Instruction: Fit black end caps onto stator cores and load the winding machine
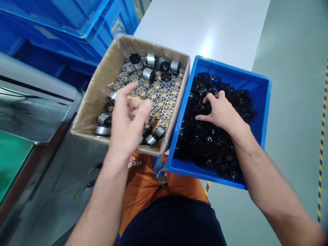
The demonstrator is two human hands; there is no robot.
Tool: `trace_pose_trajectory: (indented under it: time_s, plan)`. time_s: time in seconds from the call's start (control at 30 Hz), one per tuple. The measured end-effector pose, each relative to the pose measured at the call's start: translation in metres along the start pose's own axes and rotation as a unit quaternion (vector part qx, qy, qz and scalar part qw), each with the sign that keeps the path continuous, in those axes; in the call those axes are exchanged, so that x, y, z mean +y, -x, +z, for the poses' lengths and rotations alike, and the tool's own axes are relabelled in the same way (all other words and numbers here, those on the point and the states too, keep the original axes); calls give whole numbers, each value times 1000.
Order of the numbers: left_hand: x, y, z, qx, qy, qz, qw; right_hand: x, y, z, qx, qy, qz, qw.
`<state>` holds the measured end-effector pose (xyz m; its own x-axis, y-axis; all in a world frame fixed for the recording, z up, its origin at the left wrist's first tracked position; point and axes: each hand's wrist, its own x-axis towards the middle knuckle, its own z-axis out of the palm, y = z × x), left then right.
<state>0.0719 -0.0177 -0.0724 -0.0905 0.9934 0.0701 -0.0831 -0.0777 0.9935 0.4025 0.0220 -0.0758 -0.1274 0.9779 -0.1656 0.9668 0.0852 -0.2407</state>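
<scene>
My left hand (129,118) hovers above a plastic-lined cardboard box (99,82), its thumb and fingers apart with nothing seen between them. Inside that box, bare silver metal rings (163,93) stand in rows. Several metal rings with black plastic ends (148,74) lie on top of them and along the box's near side; my left hand hides part of these. My right hand (220,109) reaches into a blue bin (266,102) heaped with small black plastic parts (210,147). Its fingertips touch the heap, with the thumb spread away from the bent fingers.
Both containers stand side by side on a white table (230,30). Blue crates (77,30) are stacked at the upper left. A metal machine edge (38,112) with a green surface (12,157) lies to the left. Yellow-black tape (320,164) marks the floor at right.
</scene>
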Motion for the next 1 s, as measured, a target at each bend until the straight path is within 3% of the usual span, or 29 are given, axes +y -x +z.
trace_pose_trajectory:
  time_s: [0.1,0.17,0.33,0.5,0.67,0.8,1.0]
  plan:
    - [-5,6,28,41,28,-9,999,-10,4,-3,-6,27,-23,999]
    - [-6,8,34,50,68,-49,995,-18,5,-4,-10,34,-54,998]
    - [-7,5,23,76,144,-86,983,-33,4,-6,-130,41,-142,980]
    - [0,7,23,68,147,-120,980,-33,4,-8,-165,51,-168,971]
    - [15,8,31,47,167,-160,972,-32,-2,-10,-164,63,-173,969]
    - [23,11,33,10,130,-159,979,-29,-5,-15,-170,76,-151,971]
    - [29,13,36,3,90,-152,984,-23,-7,-15,-201,71,-125,969]
